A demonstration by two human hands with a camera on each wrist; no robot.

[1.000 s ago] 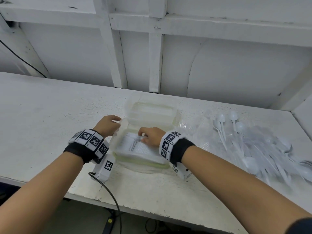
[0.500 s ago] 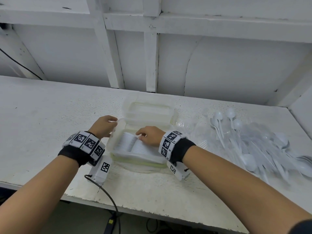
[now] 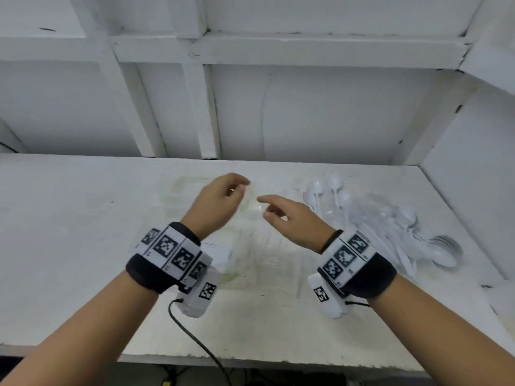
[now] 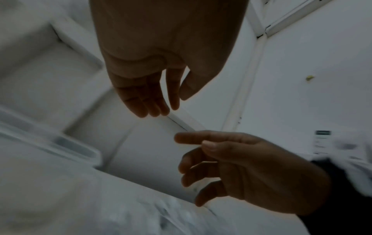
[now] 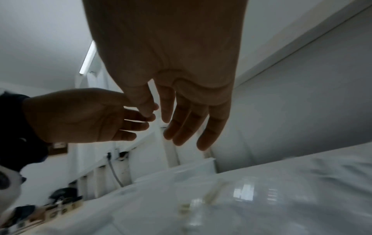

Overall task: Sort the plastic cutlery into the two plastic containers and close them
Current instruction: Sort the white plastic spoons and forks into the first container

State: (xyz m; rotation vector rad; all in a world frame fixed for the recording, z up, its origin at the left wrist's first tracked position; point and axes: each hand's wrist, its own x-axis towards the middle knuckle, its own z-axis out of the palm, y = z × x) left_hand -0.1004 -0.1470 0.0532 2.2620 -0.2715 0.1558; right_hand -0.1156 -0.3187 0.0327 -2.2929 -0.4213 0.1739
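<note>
A clear plastic container [image 3: 237, 274] lies blurred on the white table, with a stack of white forks [image 3: 220, 253] showing in it behind my left wrist. Its open lid [image 3: 181, 190] stands at the back. Both hands hover above it, close together and apart from it. My left hand [image 3: 234, 188] has relaxed fingers [image 4: 153, 101] and holds nothing. Just to its right, my right hand [image 3: 267, 208] is also empty, with loose fingers [image 5: 181, 124]. A heap of white plastic spoons [image 3: 390, 227] lies to the right.
The white table [image 3: 69, 232] meets a white framed wall at the back and a side wall at the right. A black cable [image 3: 195, 338] hangs from my left wrist camera over the front edge. More clear plastic [image 5: 241, 192] lies under my right hand.
Both hands have left the container and the forks, rising and moving toward the back. The right hand no longer touches the fork stack. The head view has tilted and blurred.
</note>
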